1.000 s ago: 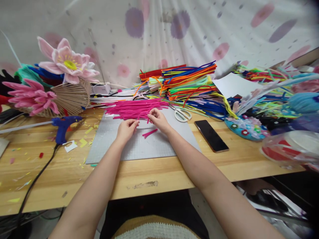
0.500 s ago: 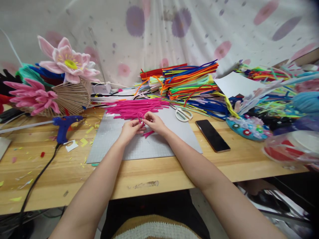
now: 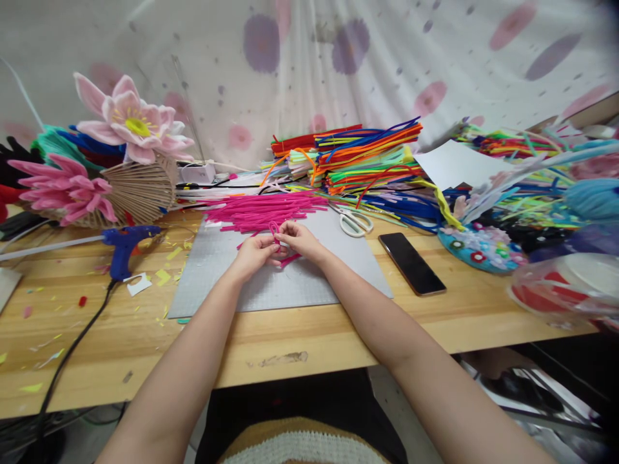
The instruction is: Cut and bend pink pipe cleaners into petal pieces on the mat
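Note:
Over the grey cutting mat (image 3: pixel 207 277), my left hand (image 3: pixel 256 254) and my right hand (image 3: pixel 300 241) meet, both with closed fingers. Between their fingertips is a magenta pipe cleaner (image 3: pixel 274 228) bent into a narrow loop that sticks up. Short magenta pieces (image 3: pixel 291 260) lie on the mat just below the hands, partly covered by them. Beyond the fingers spreads a pile of straight magenta pipe cleaners (image 3: pixel 261 209). White-handled scissors (image 3: pixel 355 223) rest at the mat's upper right.
A black phone (image 3: pixel 412 264) lies right of the mat. At left are a blue glue gun (image 3: pixel 124 248), yellow scraps and a pink fuzzy flower (image 3: pixel 138 122). Bundles of coloured pipe cleaners (image 3: pixel 370 154) are stacked at the back. A decorated blue disc (image 3: pixel 478 248) sits at right.
The magenta loop between my fingers looks narrower than before. My hands have shifted only slightly and stay together at the same spot.

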Motion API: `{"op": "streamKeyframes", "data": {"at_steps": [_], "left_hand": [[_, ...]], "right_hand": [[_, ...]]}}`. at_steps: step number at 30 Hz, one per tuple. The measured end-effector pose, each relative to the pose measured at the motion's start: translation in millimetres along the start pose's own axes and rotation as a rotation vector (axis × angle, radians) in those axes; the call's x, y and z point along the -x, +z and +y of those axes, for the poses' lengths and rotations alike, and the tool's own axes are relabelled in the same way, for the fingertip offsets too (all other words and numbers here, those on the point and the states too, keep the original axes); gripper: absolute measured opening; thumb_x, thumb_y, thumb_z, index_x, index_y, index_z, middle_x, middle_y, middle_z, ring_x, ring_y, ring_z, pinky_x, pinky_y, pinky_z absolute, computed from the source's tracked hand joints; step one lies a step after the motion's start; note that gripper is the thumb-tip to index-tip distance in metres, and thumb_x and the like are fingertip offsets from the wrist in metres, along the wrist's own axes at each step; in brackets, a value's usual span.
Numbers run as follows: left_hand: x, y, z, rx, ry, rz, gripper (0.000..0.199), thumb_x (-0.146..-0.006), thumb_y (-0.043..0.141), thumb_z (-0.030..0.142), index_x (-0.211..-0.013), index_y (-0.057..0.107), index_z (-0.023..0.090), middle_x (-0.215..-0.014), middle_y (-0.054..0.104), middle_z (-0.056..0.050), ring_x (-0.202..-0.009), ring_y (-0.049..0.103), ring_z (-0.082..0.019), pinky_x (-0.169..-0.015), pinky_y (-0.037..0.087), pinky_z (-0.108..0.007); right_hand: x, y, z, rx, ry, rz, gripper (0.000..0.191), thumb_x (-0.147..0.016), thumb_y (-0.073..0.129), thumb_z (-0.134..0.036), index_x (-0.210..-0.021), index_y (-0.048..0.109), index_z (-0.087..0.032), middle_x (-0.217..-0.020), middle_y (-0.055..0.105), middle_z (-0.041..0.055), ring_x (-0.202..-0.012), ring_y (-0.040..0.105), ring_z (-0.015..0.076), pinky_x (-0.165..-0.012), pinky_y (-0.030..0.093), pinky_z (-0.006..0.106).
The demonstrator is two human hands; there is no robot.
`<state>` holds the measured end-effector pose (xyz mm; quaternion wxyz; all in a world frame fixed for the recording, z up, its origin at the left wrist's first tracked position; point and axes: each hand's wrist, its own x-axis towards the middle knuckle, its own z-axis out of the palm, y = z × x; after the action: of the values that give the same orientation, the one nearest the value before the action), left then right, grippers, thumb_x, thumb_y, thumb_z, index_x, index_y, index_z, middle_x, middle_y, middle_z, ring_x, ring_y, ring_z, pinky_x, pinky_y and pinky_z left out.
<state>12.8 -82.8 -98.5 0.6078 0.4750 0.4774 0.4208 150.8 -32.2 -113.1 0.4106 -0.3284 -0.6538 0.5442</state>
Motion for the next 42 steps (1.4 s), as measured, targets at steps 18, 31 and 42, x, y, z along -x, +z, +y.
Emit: {"op": "streamKeyframes", "data": {"at_steps": [18, 31, 42], "left_hand": [[-7, -2.2, -9, -0.207, -0.021, 0.040, 0.020, -0.059, 0.069, 0.024, -0.074, 0.065, 0.012, -0.069, 0.068, -0.004, -0.064, 0.064, -0.016, -0.055, 0.051, -0.025], [-5, 3.4, -6, -0.124, -0.038, 0.061, 0.019, -0.056, 0.071, 0.019, -0.070, 0.063, 0.011, -0.062, 0.066, -0.003, -0.060, 0.063, -0.014, -0.059, 0.052, -0.027], [-7, 17.0, -3, -0.151, -0.060, 0.023, 0.015, -0.055, 0.072, 0.017, -0.062, 0.061, 0.010, -0.055, 0.064, -0.003, -0.052, 0.061, -0.014, -0.055, 0.051, -0.026]], "right_hand": [[3, -12, -11, -0.144, 0.141, 0.057, 0.032, -0.063, 0.065, -0.043, -0.071, 0.047, -0.017, -0.051, 0.034, -0.0092, -0.039, 0.022, 0.0020, -0.036, 0.014, 0.017], [-4, -8, -9, 0.014, 0.039, 0.207, 0.014, -0.061, 0.058, -0.026, -0.064, 0.049, -0.016, -0.055, 0.046, -0.0063, -0.044, 0.036, 0.0036, -0.041, 0.027, 0.018], [-5, 1, -1, -0.163, 0.138, 0.359, 0.012, -0.060, 0.053, -0.019, -0.058, 0.042, -0.017, -0.045, 0.038, -0.0096, -0.035, 0.028, 0.0023, -0.036, 0.022, 0.017]]}}
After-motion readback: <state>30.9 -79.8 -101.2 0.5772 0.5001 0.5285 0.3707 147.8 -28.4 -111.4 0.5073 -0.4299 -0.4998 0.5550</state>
